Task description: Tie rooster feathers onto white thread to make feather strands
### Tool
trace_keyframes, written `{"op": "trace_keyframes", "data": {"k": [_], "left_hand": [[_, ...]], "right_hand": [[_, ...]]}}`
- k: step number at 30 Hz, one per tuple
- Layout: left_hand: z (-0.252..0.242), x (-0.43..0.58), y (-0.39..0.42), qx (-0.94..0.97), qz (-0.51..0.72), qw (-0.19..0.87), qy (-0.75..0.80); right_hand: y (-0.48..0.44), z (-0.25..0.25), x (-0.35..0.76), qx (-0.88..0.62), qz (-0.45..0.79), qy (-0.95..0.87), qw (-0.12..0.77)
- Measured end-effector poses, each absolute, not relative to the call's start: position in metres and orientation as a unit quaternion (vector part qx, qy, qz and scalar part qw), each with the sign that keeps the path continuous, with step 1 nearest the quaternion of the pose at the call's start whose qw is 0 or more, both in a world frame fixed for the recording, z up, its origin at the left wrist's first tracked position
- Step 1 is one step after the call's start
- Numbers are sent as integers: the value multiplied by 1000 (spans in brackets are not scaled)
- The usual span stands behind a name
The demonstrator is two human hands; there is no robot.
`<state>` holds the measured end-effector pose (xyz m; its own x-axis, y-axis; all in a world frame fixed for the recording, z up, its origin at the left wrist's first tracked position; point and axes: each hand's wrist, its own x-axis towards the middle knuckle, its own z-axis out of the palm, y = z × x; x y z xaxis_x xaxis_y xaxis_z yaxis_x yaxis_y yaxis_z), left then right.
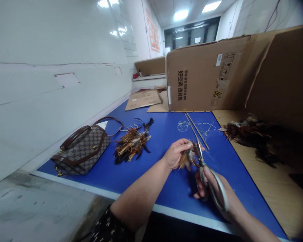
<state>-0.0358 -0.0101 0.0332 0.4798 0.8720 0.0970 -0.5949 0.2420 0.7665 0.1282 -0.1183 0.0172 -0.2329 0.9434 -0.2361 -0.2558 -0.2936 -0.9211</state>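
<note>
My left hand (176, 154) pinches a small bunch of brown and grey feathers (186, 159) over the blue table (151, 181). Scissors with grey handles (221, 190) are in my right hand (212, 183), its fingers around the handles. The blades point away from me and lie close beside the top of the bunch, near my left fingertips. Whether they touch the feathers cannot be made out. Beyond my hands, thin pale string (183, 126) lies loosely around two thin sticks (195, 129).
A pile of brown feathers (132, 144) and a patterned handbag (87, 149) lie on the left. More dark feathers (247, 131) rest on cardboard at the right. A large cardboard box (202, 77) stands at the back, flat cardboard (143, 99) beside it.
</note>
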Motion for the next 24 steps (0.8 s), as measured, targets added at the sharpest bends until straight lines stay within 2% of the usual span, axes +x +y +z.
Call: {"op": "trace_keyframes", "data": {"k": [24], "left_hand": [[33,-37,-17,462,415,756,209]], "right_hand": [[-122,16,139,-449,654,-436,425]]}}
